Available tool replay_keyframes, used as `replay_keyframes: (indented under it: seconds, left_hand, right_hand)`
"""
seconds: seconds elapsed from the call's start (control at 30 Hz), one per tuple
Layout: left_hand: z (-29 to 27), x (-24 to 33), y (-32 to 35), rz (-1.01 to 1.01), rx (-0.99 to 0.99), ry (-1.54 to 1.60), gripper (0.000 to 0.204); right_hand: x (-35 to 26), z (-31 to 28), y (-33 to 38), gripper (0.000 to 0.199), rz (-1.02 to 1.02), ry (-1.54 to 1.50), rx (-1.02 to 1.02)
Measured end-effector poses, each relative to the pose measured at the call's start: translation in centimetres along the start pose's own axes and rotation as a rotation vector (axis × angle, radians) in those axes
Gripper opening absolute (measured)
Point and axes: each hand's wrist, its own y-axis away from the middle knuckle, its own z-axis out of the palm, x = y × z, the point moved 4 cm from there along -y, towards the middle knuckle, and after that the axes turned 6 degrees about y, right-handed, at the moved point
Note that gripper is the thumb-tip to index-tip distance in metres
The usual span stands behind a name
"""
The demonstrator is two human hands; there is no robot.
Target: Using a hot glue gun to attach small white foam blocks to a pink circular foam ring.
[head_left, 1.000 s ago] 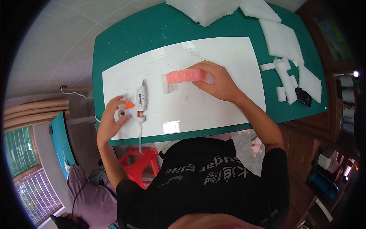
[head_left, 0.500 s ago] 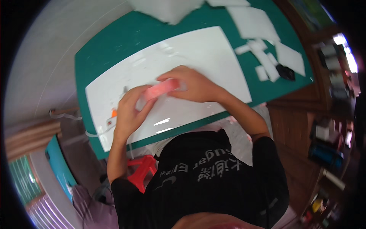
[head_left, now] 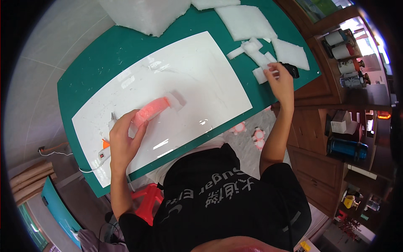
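My left hand point(head_left: 125, 140) grips the near end of a curved pink foam piece point(head_left: 152, 110), holding it above the white board point(head_left: 201, 71). A pale, whitish part extends from the piece's far end. Off to the right, my right hand point(head_left: 280, 82) reaches over the white foam strips point(head_left: 256, 53), its thumb and fingertips apart around the edge of one. Just beyond those fingers lies a black object point(head_left: 290, 70), partly hidden. Beside my left wrist rests a white glue gun point(head_left: 102, 155) with an orange trigger, partly covered by the hand.
Beneath the board is a green table top point(head_left: 94, 80). A large white foam block point(head_left: 147, 17) stands at the back, and flat foam sheets point(head_left: 245, 22) lie at the far right. The glue gun's cord point(head_left: 86, 171) runs off the left edge. A red stool point(head_left: 147, 201) stands below.
My right hand has let go of the pink foam piece and moved right to the white foam strips. My left hand still holds the piece. The whole view has shifted.
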Motion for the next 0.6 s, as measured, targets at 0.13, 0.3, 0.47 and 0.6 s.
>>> replay_keyframes:
  seconds: [0.13,0.3,0.47,0.6]
  left_hand:
    - [-0.2,-0.4,0.0,-0.019,0.037,-0.017,0.033]
    - [-0.2,-0.1,-0.4,0.044,0.03,-0.016,0.034]
    - [0.1,-0.3,0.1,0.018,0.0,-0.002,0.034]
    - [-0.3,-0.4,0.4,0.007,0.014,0.007,0.034]
  right_hand:
    - [-1.4,2.0,0.9,0.027,-0.213,0.222,0.081]
    - [-2.1,2.6,1.9,0.026,-0.229,0.229,0.056]
    - [-3.2,3.1,2.8,0.028,-0.176,0.38,0.002]
    - [-4.2,2.8,3.3,0.026,-0.285,0.404,0.059]
